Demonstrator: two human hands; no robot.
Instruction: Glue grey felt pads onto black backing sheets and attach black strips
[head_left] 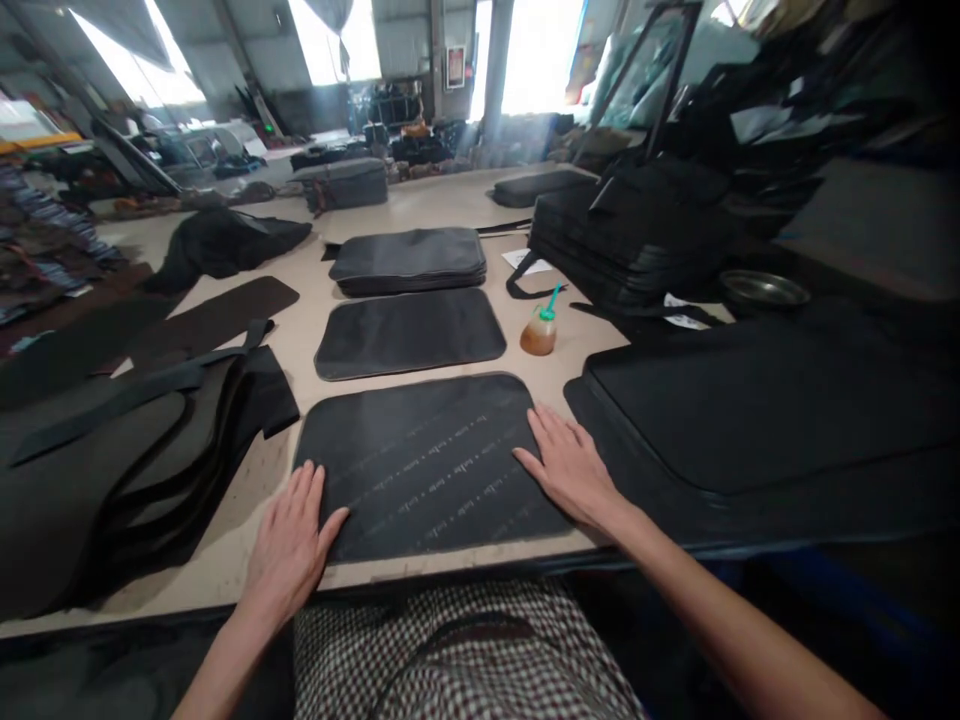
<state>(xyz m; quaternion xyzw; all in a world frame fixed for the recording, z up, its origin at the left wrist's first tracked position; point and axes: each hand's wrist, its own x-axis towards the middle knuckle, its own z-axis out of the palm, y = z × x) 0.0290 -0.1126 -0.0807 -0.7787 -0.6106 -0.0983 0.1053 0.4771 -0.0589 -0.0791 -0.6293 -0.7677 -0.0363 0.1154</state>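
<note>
Two hands are in view, both resting flat on one black panel [427, 470] printed with diagonal rows of pale lettering. The panel lies on the surface [300, 345] at 12 o'clock from the wearer, close to the near edge. The left hand [289, 545] sits at the panel's 8 o'clock edge, its fingers [304, 490] spread apart and clamped on nothing. The right hand [570, 468] sits at the panel's 3 o'clock edge, its fingers [551, 430] likewise apart and flat. Further out at 12 o'clock are one plain panel [409, 333] and one stack [409, 262] of similar panels, its count not determinable. One amber bottle [538, 335] with a green spout stands at 1 o'clock. One tall black stack [630, 235] and one steel bowl [765, 290] are at 2 o'clock. One large black pad [765, 420] lies at 3 o'clock, just beside the lettered panel. At 9 o'clock is one layered pile [127, 480] with a strap [127, 385] across it. At 10 o'clock are one dark sheet [217, 320] and one crumpled black heap [225, 245].
</note>
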